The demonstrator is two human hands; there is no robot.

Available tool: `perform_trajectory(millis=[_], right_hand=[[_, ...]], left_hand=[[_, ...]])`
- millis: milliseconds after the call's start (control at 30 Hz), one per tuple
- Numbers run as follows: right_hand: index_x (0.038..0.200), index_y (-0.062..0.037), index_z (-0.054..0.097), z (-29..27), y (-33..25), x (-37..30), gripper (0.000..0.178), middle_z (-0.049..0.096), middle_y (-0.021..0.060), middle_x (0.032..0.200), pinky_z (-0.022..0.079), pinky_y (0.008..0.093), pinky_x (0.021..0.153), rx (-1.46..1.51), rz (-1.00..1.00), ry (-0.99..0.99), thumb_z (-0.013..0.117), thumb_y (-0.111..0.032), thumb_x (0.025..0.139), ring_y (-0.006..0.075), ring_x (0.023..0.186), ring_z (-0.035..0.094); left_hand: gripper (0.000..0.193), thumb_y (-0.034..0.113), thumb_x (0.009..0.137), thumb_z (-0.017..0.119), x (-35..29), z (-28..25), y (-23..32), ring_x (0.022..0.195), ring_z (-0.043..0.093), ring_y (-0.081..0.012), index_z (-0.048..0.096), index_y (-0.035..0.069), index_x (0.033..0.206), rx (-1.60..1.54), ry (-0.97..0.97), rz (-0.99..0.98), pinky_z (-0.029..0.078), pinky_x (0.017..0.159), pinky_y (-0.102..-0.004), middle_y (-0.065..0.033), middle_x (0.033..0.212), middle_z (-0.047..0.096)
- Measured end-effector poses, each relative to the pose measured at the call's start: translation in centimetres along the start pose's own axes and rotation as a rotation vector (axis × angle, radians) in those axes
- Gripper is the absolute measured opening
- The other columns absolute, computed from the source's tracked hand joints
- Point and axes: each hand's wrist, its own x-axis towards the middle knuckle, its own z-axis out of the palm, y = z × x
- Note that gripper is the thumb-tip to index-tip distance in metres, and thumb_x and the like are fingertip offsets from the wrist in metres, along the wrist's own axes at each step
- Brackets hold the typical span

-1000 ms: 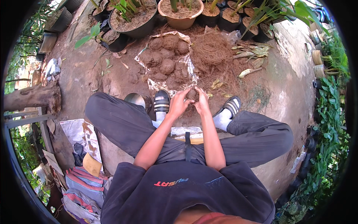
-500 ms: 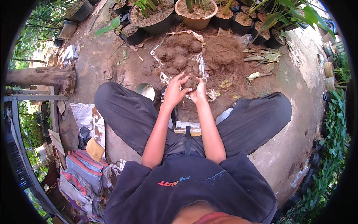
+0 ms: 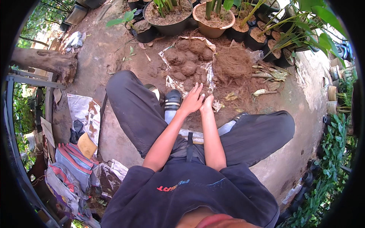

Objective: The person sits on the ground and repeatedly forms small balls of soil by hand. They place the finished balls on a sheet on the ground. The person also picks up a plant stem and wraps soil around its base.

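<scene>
My left hand has its fingers stretched out and slanting forward, just above the near edge of a white sheet. Close against it is my right hand; its fingers are mostly hidden, so I cannot make out what it holds, if anything. Beyond both hands, several brown fibrous balls are grouped on the sheet. To their right lies a loose heap of brown fibre on the ground.
Potted plants stand along the far side, among them a black pot and a tan pot. A metal can is partly hidden by my left knee. Dry leaves lie right; striped sacks lie left.
My hands were cupped around a brown ball; now the left fingers are straightened and that ball is no longer visible between them. My left knee has shifted, baring a shoe. The view has turned slightly.
</scene>
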Motion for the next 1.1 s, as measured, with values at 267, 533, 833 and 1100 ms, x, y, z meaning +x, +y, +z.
perform_trajectory(millis=[267,533,833,1100], right_hand=[[0.133,-0.0059,0.043,-2.1,-1.5,2.0,0.057,0.048,0.0149,0.133,0.04,0.0485,0.102,0.132,0.071,0.108,0.016,-0.041,0.096,0.0328,0.121,0.049],[0.118,0.0005,0.053,-5.2,0.1,4.2,0.058,0.057,0.0197,0.117,0.045,0.0474,0.093,-0.013,-0.002,0.036,0.021,-0.041,0.094,0.0348,0.106,0.057],[0.121,-0.0029,0.049,-4.9,-0.8,3.0,0.048,0.054,0.0175,0.122,0.042,0.0455,0.097,0.035,0.134,-0.033,0.028,-0.036,0.093,0.0305,0.112,0.053],[0.116,-0.0052,0.051,-2.8,-1.1,-0.4,0.043,0.059,0.0141,0.113,0.045,0.0407,0.093,0.039,0.048,-0.005,0.033,-0.035,0.091,0.0266,0.104,0.057]], left_hand=[[0.061,0.044,0.099,0.029,1.2,0.8,4.0,0.14,0.022,-0.0325,0.032,0.003,0.143,-0.235,-0.085,-0.197,0.018,0.114,-0.0377,-0.0195,0.151,0.022],[0.062,0.048,0.098,0.032,-0.2,1.6,4.9,0.137,0.029,-0.033,0.046,-0.002,0.132,-0.286,0.029,-0.199,0.022,0.113,-0.0353,-0.0171,0.147,0.032],[0.049,0.029,0.091,0.045,-0.5,2.5,2.5,0.138,0.028,-0.0353,0.047,0.01,0.137,-0.102,-0.001,-0.193,0.022,0.112,-0.0434,-0.0147,0.149,0.029],[0.059,0.014,0.087,0.059,-0.3,1.5,1.1,0.137,0.028,-0.0358,0.039,0.015,0.142,-0.256,0.115,-0.065,0.023,0.113,-0.0431,-0.0157,0.146,0.035]])
